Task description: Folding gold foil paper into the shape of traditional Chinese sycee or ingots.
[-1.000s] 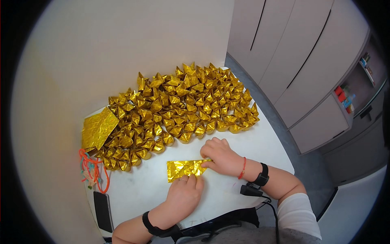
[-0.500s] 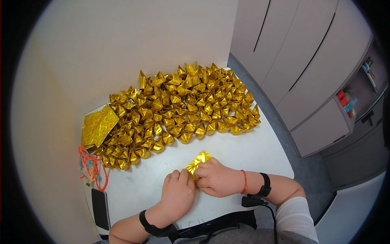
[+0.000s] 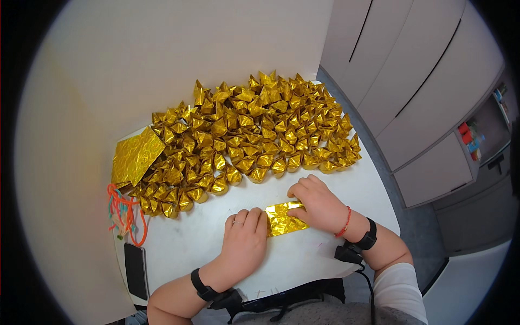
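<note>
A folded strip of shiny gold foil paper (image 3: 281, 220) lies across the white table in front of me. Its left end is under the curled fingers of my left hand (image 3: 244, 242), which wears a ring. At the other end, my right hand (image 3: 320, 208) pinches the strip between thumb and bent fingers. Both hands are closed on the paper, and my fingers cover its two ends. Just beyond them stand many folded gold paper ingots (image 3: 260, 130), packed in rows with pointed tips up.
A stack of flat gold sheets (image 3: 134, 158) leans at the ingots' left side. Below it lie an orange and teal cord (image 3: 142, 230) and a dark phone (image 3: 135, 271). Walls border the white table (image 3: 189, 244) at the back and left; grey cabinets (image 3: 428, 81) stand to the right.
My right hand has moved right and a little away, apart from my left. The foil, mostly covered before, now shows as a flat strip between them. The view has shifted slightly.
</note>
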A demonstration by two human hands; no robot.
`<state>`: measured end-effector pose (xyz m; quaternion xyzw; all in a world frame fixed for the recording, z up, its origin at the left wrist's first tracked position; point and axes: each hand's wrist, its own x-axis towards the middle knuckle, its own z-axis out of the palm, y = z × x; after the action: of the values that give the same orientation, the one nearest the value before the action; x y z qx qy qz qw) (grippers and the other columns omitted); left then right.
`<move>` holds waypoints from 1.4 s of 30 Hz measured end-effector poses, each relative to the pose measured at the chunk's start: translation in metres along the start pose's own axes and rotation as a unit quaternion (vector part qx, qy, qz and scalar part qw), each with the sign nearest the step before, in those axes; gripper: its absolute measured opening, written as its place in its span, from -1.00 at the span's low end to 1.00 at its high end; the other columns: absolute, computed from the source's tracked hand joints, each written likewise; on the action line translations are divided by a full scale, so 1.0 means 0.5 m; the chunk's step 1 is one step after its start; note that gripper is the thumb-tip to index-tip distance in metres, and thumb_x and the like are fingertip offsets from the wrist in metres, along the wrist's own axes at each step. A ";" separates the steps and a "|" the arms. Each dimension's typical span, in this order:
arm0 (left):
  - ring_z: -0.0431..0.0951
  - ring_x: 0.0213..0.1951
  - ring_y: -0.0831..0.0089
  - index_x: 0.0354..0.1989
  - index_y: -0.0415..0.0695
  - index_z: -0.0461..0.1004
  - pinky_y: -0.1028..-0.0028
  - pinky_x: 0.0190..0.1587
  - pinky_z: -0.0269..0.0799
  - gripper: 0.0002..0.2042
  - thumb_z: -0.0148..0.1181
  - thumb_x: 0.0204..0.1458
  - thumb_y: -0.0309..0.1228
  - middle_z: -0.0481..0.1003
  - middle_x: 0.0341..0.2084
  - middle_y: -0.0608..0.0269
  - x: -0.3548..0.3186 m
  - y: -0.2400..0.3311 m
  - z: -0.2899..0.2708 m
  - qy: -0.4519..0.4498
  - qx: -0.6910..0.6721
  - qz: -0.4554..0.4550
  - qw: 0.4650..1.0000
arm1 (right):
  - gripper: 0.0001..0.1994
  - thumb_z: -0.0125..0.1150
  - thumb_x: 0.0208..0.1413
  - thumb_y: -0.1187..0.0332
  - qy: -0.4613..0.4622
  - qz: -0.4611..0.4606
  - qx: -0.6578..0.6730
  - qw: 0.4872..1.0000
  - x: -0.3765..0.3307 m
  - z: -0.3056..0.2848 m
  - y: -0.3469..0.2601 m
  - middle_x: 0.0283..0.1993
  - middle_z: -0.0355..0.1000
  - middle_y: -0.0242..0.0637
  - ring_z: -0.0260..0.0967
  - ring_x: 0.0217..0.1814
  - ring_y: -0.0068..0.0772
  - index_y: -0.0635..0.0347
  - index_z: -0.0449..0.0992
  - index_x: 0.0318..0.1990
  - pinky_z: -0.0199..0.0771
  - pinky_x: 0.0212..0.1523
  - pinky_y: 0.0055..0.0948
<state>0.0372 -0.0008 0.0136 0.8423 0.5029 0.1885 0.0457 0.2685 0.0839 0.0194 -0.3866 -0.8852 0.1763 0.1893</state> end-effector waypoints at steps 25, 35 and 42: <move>0.47 -0.10 0.09 -0.01 -0.48 0.50 0.25 -0.02 0.46 -0.59 0.17 -0.10 -0.58 0.50 -0.03 -0.07 -0.007 -0.026 0.013 0.003 -0.041 0.031 0.999 | -0.69 0.11 0.05 0.65 -0.136 -0.096 0.221 0.961 0.017 -0.036 0.037 -0.11 0.54 -0.18 0.41 0.05 -0.09 0.18 0.63 -0.08 0.43 0.12 -0.24; 0.51 -0.18 0.14 0.08 -0.18 0.57 0.25 -0.13 0.50 -0.56 0.18 -0.08 -0.54 0.54 0.02 0.05 -0.002 -0.022 0.010 0.002 -0.041 0.034 0.999 | -0.73 0.35 -0.03 0.55 -0.040 -0.182 0.059 0.981 0.023 -0.053 -0.017 -0.04 0.48 -0.35 0.38 0.10 -0.24 -0.05 0.67 -0.17 0.28 0.17 -0.16; 0.51 -0.19 0.13 0.01 -0.22 0.60 0.26 -0.14 0.52 -0.60 0.21 -0.08 -0.48 0.54 0.03 -0.07 -0.004 -0.029 0.019 0.007 -0.040 0.066 0.997 | -0.90 0.44 0.05 0.36 -0.116 -0.146 0.090 0.978 0.022 -0.015 0.032 -0.22 0.53 -0.46 0.42 -0.01 -0.25 0.03 0.67 -0.27 0.30 0.08 -0.21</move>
<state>0.0277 0.0053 0.0006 0.8699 0.4382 0.2172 0.0631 0.2751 0.1033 0.0210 -0.2118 -0.9285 0.2694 0.1431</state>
